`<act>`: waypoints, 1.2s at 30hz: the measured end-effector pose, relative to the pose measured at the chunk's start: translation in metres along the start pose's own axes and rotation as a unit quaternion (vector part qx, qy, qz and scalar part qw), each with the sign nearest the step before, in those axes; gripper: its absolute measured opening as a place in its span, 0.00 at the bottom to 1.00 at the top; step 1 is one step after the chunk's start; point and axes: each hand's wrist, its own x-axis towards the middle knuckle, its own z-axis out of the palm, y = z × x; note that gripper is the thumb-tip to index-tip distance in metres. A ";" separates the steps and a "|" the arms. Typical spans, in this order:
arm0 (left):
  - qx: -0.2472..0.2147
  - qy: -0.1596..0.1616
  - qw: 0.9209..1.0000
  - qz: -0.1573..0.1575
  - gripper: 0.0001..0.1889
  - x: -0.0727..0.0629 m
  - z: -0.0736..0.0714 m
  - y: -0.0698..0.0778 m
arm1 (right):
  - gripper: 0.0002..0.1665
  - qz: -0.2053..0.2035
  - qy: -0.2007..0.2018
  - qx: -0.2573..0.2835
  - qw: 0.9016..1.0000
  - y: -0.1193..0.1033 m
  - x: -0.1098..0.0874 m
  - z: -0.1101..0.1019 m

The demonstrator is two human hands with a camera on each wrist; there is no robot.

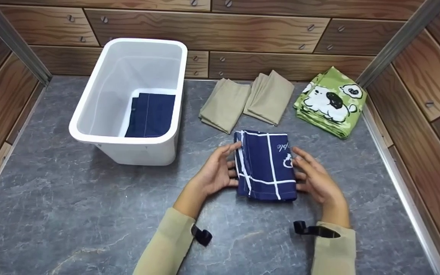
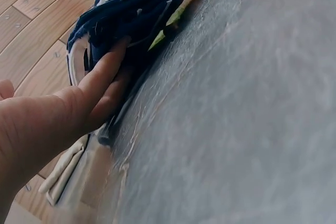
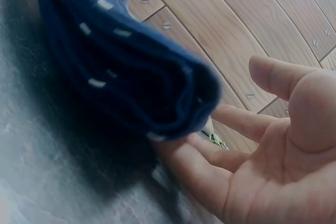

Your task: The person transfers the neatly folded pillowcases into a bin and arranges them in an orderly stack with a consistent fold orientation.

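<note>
Bilaterally, my left hand (image 1: 220,170) and right hand (image 1: 316,179), unclenched, touch opposite edges of the navy cloth (image 1: 260,164); worktop (image 1: 147,187) separates it from the white bin (image 1: 143,152) containing blue fabric (image 1: 154,114).

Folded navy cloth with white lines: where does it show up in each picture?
Head: the folded navy cloth is right of centre, between the left hand and right hand.
Left wrist: the cloth is at the top, left of centre.
Right wrist: the cloth fills much of the upper left.
Shared landmark: the wood-plank wall, visible in all three.
</note>
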 end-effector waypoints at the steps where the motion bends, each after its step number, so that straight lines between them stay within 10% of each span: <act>1: 0.000 -0.004 1.000 -0.001 0.33 0.000 0.000 0.000 | 0.38 0.000 0.000 0.002 1.000 0.000 0.000 0.000; 36: 0.071 -0.005 0.996 -0.044 0.37 -0.001 -0.013 -0.002 | 0.38 0.016 0.000 -0.031 0.999 0.006 0.005 0.003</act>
